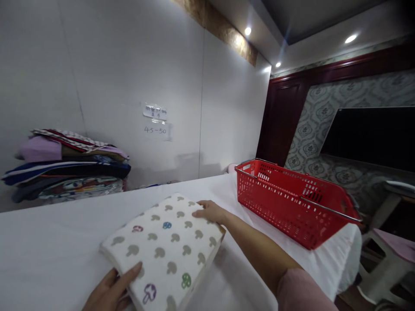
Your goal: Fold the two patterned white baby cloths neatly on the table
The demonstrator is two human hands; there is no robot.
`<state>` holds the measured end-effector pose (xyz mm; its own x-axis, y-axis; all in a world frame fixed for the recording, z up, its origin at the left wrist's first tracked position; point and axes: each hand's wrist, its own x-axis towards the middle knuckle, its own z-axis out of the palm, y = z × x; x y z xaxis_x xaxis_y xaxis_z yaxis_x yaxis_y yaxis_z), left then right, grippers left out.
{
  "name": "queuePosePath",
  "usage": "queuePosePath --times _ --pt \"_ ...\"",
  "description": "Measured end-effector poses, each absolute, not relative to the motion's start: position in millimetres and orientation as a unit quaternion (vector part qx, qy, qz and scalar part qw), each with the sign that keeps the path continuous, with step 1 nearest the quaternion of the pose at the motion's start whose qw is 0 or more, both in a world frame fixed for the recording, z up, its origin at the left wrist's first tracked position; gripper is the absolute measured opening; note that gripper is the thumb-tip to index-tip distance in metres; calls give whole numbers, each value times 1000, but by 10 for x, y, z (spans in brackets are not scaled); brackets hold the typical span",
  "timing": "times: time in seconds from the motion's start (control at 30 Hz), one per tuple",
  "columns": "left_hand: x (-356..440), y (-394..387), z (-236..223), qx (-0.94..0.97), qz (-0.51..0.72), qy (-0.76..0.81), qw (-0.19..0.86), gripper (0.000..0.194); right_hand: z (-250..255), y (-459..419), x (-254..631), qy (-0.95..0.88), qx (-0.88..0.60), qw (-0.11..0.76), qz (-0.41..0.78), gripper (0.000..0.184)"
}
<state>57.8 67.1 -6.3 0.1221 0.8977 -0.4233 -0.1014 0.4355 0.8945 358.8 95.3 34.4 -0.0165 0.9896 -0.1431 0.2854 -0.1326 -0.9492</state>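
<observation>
1. The folded cloth (162,255), white with a mushroom print, lies flat in a thick, squarish bundle on the near part of the bench, set at a slant. Most mushrooms are grey-beige; single ones are red, blue, green and purple. A small brownish patch shows at its right corner.
2. The left hand (112,289) is at the near left edge of the bundle. Its grip is narrow, holding that edge: the thumb presses on top, and the other fingers are partly hidden beside and below.
3. The right hand (210,211) has its grip on the far right edge, thumb on top and fingers over the border; how far they wrap underneath is hidden. A pink sleeve (301,289) covers the upper part of this arm.
4. The bench (42,246) is draped in white fabric, which hangs over its right end.
5. A red basket (272,205) of perforated plastic stands upright on the right of the bench, apart from the bundle, its metal handles folded down on the rim.
6. At the far left, a pile of folded textiles (68,168) sits against the pale wall (129,52).
7. Paper labels (158,131) are taped there, the lower reading "45-50".
8. At the right, a dark screen (372,136) hangs above a pink-topped stool (389,250).
</observation>
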Motion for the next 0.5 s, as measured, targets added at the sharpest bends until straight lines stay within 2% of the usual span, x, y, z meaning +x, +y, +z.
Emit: queuePosePath --times 0.13,0.23,0.33,0.5 --pt "645 824 -22 388 371 552 638 47 141 982 3597 -511 -641 363 443 44" --pt "680 791 -153 382 361 575 627 61 -97 918 3582 -504 -664 342 434 41" --pt "732 693 -244 417 386 570 594 78 -224 854 3601 -506 -653 334 454 48" --pt "733 746 -205 486 415 548 539 76 -180 772 3552 -510 -613 338 500 57"
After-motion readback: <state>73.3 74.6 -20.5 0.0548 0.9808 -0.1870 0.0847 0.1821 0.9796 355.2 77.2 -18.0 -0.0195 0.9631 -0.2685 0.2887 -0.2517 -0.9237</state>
